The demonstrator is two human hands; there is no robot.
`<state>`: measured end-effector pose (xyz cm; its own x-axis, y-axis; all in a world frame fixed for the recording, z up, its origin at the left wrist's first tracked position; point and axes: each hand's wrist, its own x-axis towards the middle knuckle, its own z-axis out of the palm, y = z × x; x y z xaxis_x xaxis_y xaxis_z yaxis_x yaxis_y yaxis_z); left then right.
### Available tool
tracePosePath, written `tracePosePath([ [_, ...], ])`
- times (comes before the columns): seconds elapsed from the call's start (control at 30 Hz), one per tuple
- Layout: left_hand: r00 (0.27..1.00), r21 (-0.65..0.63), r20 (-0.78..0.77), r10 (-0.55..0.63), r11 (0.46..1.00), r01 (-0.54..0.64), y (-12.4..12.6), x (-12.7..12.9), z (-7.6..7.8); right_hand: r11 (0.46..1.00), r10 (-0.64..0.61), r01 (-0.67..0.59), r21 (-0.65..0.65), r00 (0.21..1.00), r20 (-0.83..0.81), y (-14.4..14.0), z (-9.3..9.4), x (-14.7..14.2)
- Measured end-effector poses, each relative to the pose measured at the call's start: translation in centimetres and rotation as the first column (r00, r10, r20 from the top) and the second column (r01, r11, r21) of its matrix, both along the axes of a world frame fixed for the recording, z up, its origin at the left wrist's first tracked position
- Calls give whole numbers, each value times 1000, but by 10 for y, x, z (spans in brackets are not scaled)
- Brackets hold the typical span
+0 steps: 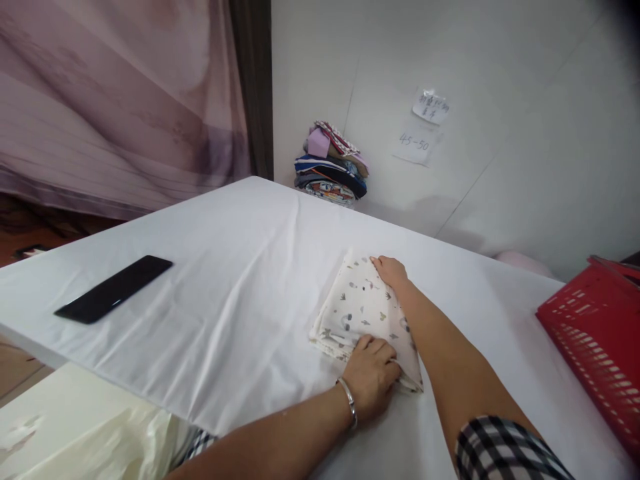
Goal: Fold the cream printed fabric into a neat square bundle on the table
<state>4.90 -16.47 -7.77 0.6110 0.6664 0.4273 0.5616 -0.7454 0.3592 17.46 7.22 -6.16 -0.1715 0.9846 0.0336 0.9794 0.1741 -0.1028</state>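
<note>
A folded white cloth [363, 300] with a small print of rainbows and leaves lies on the white-covered table in front of me. Its layers show along the left and near edges. My left hand [373, 373], a silver bracelet at the wrist, has its fingers curled over the near edge of the cloth; the thumb is hidden. At the far right edge, my right hand [391, 272] closes its fingers on the fabric.
On the table's left side lies a black phone [115, 288]. A red plastic basket [595, 320] stands at the right edge. Folded clothes [331, 163] are stacked by the wall beyond the table. Pale plastic [135, 443] sits at lower left, and a pink curtain [125, 100] hangs behind.
</note>
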Motion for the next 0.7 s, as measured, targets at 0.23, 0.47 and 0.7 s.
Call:
tracePosePath([
  [0.23, 999, -46, -38, 16, 999, -18, -2, 0, 3, 999, 8, -9, -54, 1000, -19, 3, 11, -7],
  [0.47, 1000, -55, 4, 16, 998, -16, -3, 1, 1, 999, 42, -41, -30, 998, 38, 11, 6, -32],
  [0.7, 1000, -68, 16, 15, 998, -14, -5, 2, 2, 999, 38, -38, -12, 999, 37, 16, 6, -40],
])
